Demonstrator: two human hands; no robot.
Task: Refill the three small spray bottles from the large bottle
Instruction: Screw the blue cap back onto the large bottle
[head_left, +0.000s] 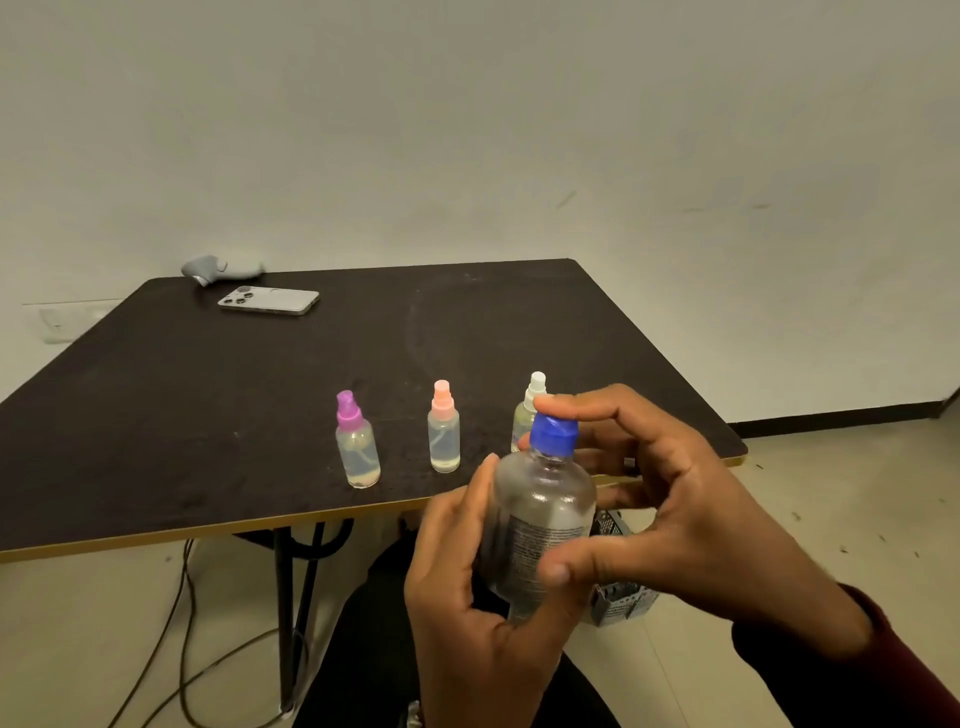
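Big bottle (540, 525), clear w/ blue cap (555, 435), held off the near tabletop (208, 415) edge, tilted a bit. Left hand (467, 597) grips its body from the left, fingers curled round it. Right hand (670, 499) half open: index fingertip on top of cap, thumb spread below in front of the bottle. Three small spray bottles stand upright in a row behind: purple (356, 441), pink (443, 428), white (530, 405) partly hidden by the cap. Phone (268, 300) at far left.
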